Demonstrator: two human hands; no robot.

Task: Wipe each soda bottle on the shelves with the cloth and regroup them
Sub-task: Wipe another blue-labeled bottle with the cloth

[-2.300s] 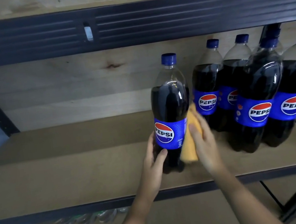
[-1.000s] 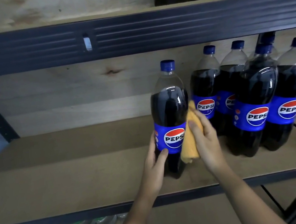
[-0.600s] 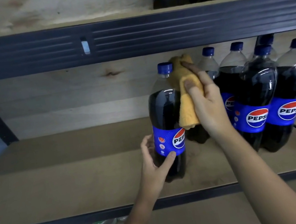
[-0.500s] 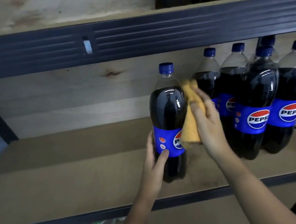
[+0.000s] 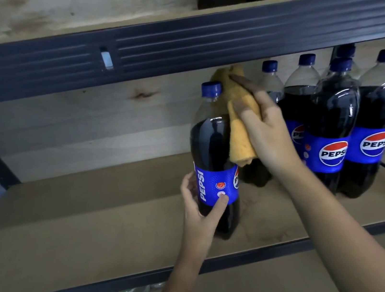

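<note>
Near the front edge of the middle shelf (image 5: 101,248), about midway along it, one bottle (image 5: 212,147) stands upright and apart from the rest, its long axis vertical and its blue cap (image 5: 211,89) just under the dark beam of the shelf above. The left hand (image 5: 200,210) grips it low, fingers curled round the back at label height and thumb pressed on the label's front. The right hand (image 5: 263,132) holds the folded yellow cloth (image 5: 238,123) against the bottle's right shoulder, fingers wrapped over the cloth, one finger reaching up past the neck. So the bottle lies directly left of the right fingers, and the wiping stroke likely runs down its length. The group (image 5: 335,128) of other bottles stands just right of that hand, toward the shelf's right end; regrouping would mean sliding the lone bottle rightward.
</note>
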